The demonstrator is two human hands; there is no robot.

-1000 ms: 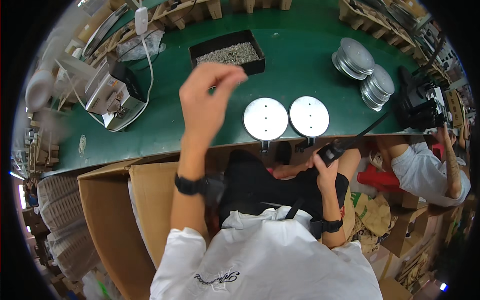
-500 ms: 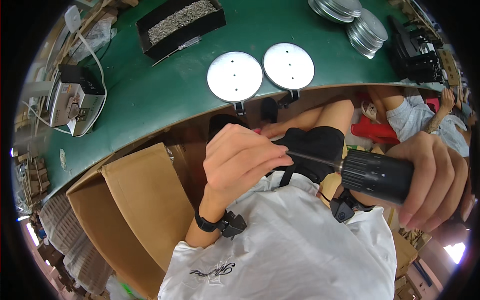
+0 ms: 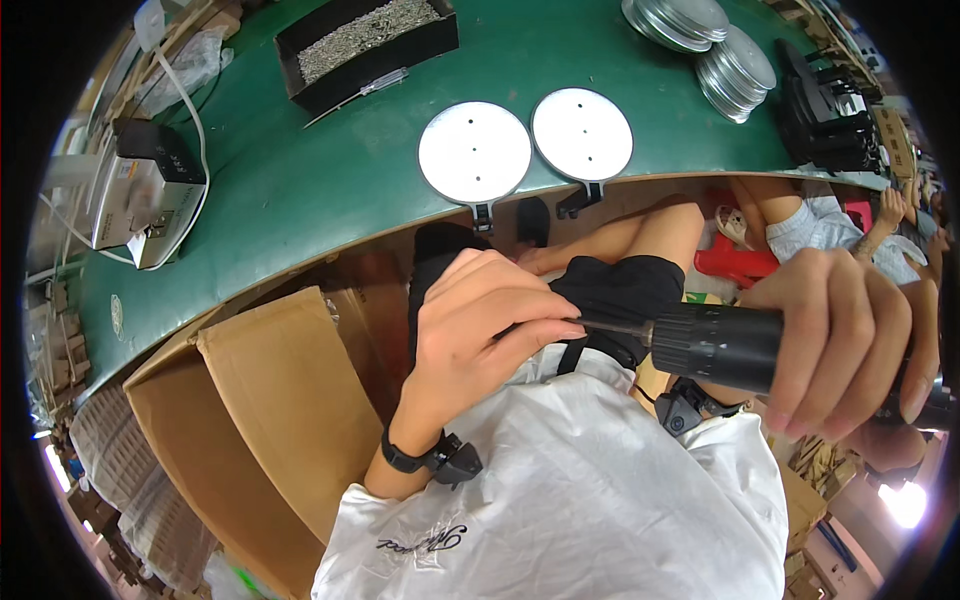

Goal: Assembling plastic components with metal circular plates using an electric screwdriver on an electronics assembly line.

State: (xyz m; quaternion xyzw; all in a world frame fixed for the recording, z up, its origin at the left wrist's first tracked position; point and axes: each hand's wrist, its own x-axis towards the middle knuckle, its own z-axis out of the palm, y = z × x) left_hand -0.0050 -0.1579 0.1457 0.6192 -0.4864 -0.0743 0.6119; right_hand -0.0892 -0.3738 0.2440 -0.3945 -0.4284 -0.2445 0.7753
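Note:
My right hand [image 3: 835, 340] is wrapped round the black body of an electric screwdriver [image 3: 715, 345], held sideways over my lap. Its thin metal bit [image 3: 615, 325] points left. The fingers of my left hand [image 3: 490, 325] are pinched together at the bit's tip; whatever lies between them is hidden. Beyond my hands, two round silver-white plates [image 3: 474, 165] [image 3: 583, 150] lie side by side at the near edge of the green table [image 3: 300, 190]. Each has several small holes and a black bracket [image 3: 482, 215] that sticks out over the edge.
A black box of small metal screws [image 3: 365, 45] stands at the back, with a thin tool [image 3: 360, 95] along its front. Stacked metal discs [image 3: 735, 75] and black parts [image 3: 830, 110] are at far right. A boxed device [image 3: 150, 195] sits left; an open carton [image 3: 290, 400] stands below.
The screwdriver and my right hand have shifted left, so the bit reaches closer into my left fingers. My left hand keeps its pinch. The view has moved slightly.

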